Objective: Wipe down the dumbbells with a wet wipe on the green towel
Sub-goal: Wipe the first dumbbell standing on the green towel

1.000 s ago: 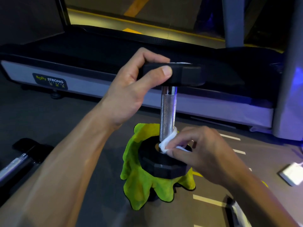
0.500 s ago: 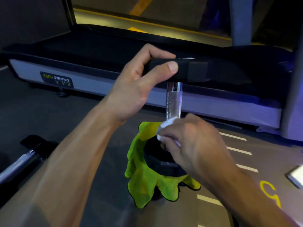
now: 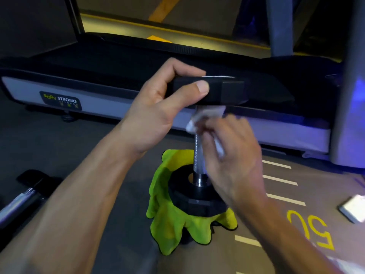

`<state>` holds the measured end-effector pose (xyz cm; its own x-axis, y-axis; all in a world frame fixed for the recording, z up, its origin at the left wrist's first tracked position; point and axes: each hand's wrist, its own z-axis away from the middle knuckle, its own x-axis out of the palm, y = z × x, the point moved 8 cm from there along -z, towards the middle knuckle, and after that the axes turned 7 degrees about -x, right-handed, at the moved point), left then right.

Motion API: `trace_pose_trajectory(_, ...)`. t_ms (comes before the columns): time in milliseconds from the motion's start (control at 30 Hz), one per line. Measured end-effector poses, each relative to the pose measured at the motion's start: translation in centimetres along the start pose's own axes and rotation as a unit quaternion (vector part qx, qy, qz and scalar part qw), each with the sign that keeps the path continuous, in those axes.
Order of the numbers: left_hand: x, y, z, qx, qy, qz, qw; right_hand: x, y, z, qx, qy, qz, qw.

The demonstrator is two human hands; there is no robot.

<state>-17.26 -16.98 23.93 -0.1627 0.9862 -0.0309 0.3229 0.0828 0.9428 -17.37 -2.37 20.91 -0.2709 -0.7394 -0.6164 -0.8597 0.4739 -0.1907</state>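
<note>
Wiping the upright dumbbell [image 3: 199, 155] handle, mid-task, top of the shaft under the upper head.

Left hand [image 3: 158, 115] pinches the upper black hex head, thumb on the near face, fingers over the top, steadying it on end. Right hand [image 3: 233, 155] is blurred; fingers curl round a crumpled white wet wipe [image 3: 205, 119] pressed to the knurled chrome shaft just below the head. Lower hex head sits on the rumpled green towel [image 3: 171, 224], soft microfibre with a dark edge, on the floor. Judgement: handle pass under way; rubbery heads can't be confirmed clean. Second dumbbell [image 3: 25, 194] lies off the towel at far left, likely still to do. Treadmill [image 3: 98, 95] stands behind.
</note>
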Motion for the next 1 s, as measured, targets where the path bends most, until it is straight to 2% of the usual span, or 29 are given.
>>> trace_pose_trajectory(100, -0.1, -0.1, 0.1, 0.001, -0.002, 0.001, 1.000, 1.2, -0.8, 3.1, -0.016, -0.051, 0.010, 0.999)
trace_pose_trajectory(267, -0.4, -0.5, -0.2, -0.011, 0.003, -0.001, 1.000, -0.6, 0.5, -0.7, -0.004, 0.048, -0.012, 0.999)
trace_pose_trajectory(433, -0.9, -0.7, -0.3, -0.009, 0.006, 0.004, 1.000, 0.3, -0.2, 4.0, 0.032, 0.004, -0.049, 0.998)
trace_pose_trajectory(600, -1.0, -1.1, -0.5, -0.017, 0.010, -0.003, 1.000, -0.3, 2.1, 1.3, 0.079, 0.057, -0.060, 0.993)
trace_pose_trajectory(800, -1.8, -1.2, -0.5, -0.013, 0.008, -0.014, 1.000, 0.2, 1.4, 4.4, 0.084, 0.004, -0.076, 0.994)
trace_pose_trajectory(867, -1.7, -1.4, -0.7, -0.018, 0.002, -0.026, 0.999, 0.1, 2.7, 3.5, 0.125, -0.016, -0.109, 0.986)
trace_pose_trajectory(1000, -1.5, -0.9, -0.8, -0.046, -0.023, -0.044, 0.998, 1.0, 4.5, 2.4, 0.229, -0.159, -0.188, 0.942)
